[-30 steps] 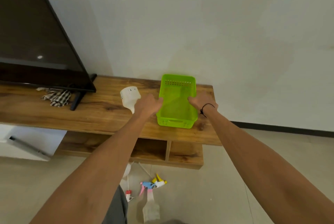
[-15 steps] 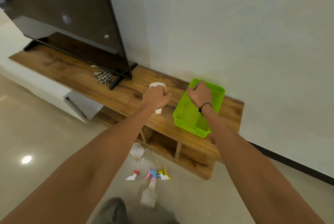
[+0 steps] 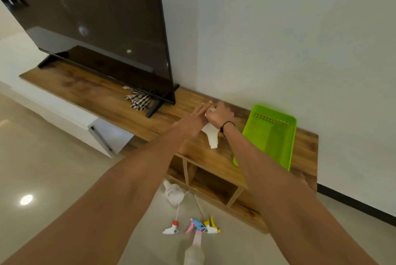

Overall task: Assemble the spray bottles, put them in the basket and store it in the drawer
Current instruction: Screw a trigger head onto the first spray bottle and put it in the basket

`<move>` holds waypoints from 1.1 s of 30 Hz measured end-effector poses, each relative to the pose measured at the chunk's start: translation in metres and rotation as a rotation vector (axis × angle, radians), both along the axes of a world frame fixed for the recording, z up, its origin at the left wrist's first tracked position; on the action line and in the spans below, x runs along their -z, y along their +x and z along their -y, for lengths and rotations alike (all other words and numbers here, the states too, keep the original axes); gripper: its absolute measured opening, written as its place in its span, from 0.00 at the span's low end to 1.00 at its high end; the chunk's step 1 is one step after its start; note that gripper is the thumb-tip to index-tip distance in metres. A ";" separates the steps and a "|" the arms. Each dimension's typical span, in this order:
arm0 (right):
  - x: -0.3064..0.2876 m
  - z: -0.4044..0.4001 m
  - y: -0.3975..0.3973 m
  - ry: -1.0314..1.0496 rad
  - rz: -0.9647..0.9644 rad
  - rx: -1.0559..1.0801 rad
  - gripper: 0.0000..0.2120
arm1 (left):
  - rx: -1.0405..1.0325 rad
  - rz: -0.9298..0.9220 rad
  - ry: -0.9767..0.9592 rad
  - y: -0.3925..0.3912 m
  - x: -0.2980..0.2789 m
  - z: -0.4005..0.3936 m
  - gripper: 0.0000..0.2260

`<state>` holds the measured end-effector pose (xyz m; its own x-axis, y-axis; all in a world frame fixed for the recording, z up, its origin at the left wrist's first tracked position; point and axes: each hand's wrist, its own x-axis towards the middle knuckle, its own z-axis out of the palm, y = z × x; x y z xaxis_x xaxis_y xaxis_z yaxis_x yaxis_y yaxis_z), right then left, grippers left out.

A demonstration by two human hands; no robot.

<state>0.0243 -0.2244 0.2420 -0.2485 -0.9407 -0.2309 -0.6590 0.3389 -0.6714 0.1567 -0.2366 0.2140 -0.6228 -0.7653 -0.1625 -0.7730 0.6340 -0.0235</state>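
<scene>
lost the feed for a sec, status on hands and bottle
Right hand closed on white bottle on the wooden stand; left hand open beside it. Green basket empty. Spray heads on floor, unattached.

Both hands meet over a white bottle (image 3: 211, 136) that lies on the wooden stand (image 3: 102, 99), its neck toward the camera. The right hand (image 3: 219, 113) is curled on the bottle's far end. The left hand (image 3: 194, 120) is flat with straight fingers, against the bottle's left side. A green basket (image 3: 276, 136) sits on the stand just right of the hands, near the wall. A TV (image 3: 96, 22) stands on the left part, with a checked cloth (image 3: 138, 98) by its foot. On the floor below lie another bottle (image 3: 174, 194), a third blurred bottle (image 3: 194, 254) and three spray heads (image 3: 192, 226).
</scene>
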 end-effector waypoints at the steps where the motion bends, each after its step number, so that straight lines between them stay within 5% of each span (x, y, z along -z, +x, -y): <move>1: 0.005 0.001 0.003 0.020 0.045 0.020 0.23 | -0.007 0.010 0.019 -0.002 0.004 0.003 0.36; 6: 0.027 -0.003 0.015 0.148 0.182 -0.007 0.23 | -0.125 -0.098 0.175 0.007 0.025 -0.005 0.39; 17: 0.025 -0.053 0.081 0.622 0.412 -0.330 0.26 | -0.393 -0.729 0.361 0.117 0.058 -0.095 0.36; 24: 0.064 -0.082 0.108 0.725 0.520 -0.385 0.21 | -0.543 -0.835 0.392 0.148 0.096 -0.137 0.34; 33: 0.174 -0.134 0.124 0.882 0.720 -0.111 0.23 | -0.683 -0.860 0.455 0.163 0.201 -0.201 0.36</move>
<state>0.1481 -0.0907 0.0676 0.2833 -0.3885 -0.8768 -0.2738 0.8435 -0.4622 0.3194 -0.0358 0.0132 -0.1462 -0.9614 -0.2330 -0.6059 -0.0992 0.7893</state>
